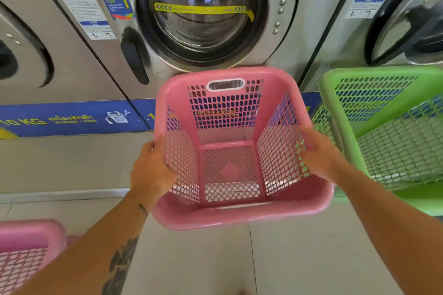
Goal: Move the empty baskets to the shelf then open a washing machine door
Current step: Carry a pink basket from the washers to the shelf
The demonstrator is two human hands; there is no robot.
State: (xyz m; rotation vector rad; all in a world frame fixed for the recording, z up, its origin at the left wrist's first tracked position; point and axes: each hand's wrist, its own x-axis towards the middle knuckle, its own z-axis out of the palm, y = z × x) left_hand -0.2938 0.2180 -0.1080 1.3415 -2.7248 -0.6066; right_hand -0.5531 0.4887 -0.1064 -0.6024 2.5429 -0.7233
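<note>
An empty pink mesh basket (230,215) is lifted above the floor in front of the middle washing machine. My left hand (152,170) grips its left wall, thumb on the rim. My right hand (321,153) holds the right wall from outside, fingers lying against the mesh. The washing machine door (201,7) is closed, with a yellow strip across the glass and a black handle (133,55) at its lower left.
A green basket (347,93) stands right of the pink one, against the right washing machine (405,17), whose door looks ajar. Another pink basket (26,246) sits at the lower left. A third machine (21,55) is at left. Tiled floor (215,258) lies below.
</note>
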